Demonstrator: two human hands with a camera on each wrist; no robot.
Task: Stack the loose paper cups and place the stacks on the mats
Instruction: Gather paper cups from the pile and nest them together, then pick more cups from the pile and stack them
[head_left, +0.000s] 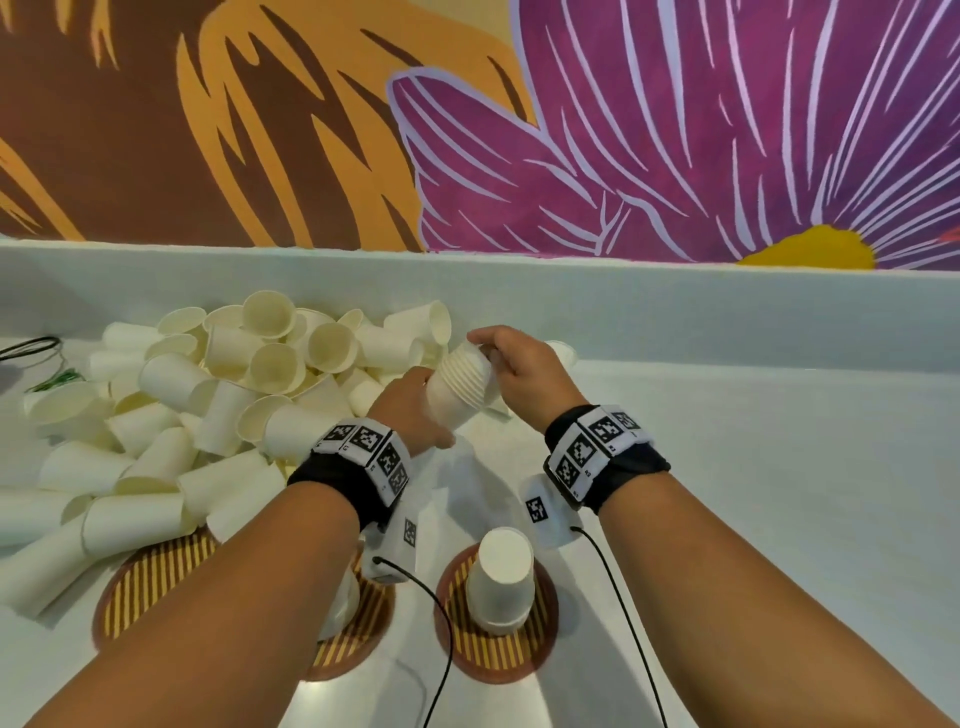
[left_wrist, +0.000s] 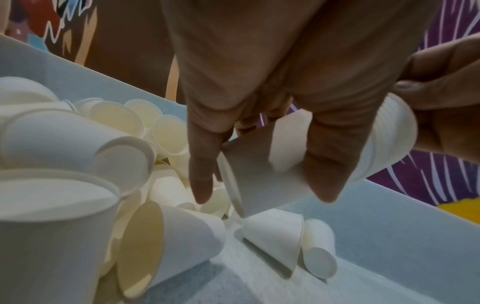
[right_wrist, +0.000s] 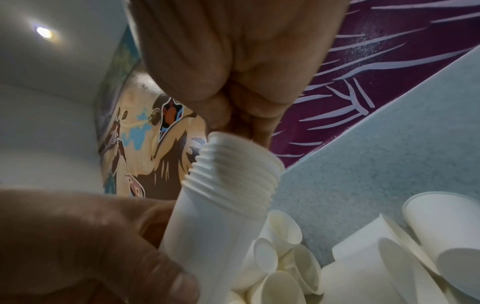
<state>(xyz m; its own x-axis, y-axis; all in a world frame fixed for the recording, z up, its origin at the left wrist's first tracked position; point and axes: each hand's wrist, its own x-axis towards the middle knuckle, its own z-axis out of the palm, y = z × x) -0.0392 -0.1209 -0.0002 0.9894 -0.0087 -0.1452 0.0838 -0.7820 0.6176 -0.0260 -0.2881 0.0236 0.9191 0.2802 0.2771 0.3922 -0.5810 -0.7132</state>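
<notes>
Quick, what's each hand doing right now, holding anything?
Left hand: grips the lower body of the nested cup stack, held tilted above the counter.
Right hand: fingers curled at the stack's rim end, pinching it.

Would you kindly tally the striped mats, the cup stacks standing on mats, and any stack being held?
Striped mats: 3
Stacks standing on mats: 2, one partly hidden
Held stack: 1
Total: 6

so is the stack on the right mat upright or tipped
Upright but inverted: the stack stands on the right mat, rims down and base up.
</notes>
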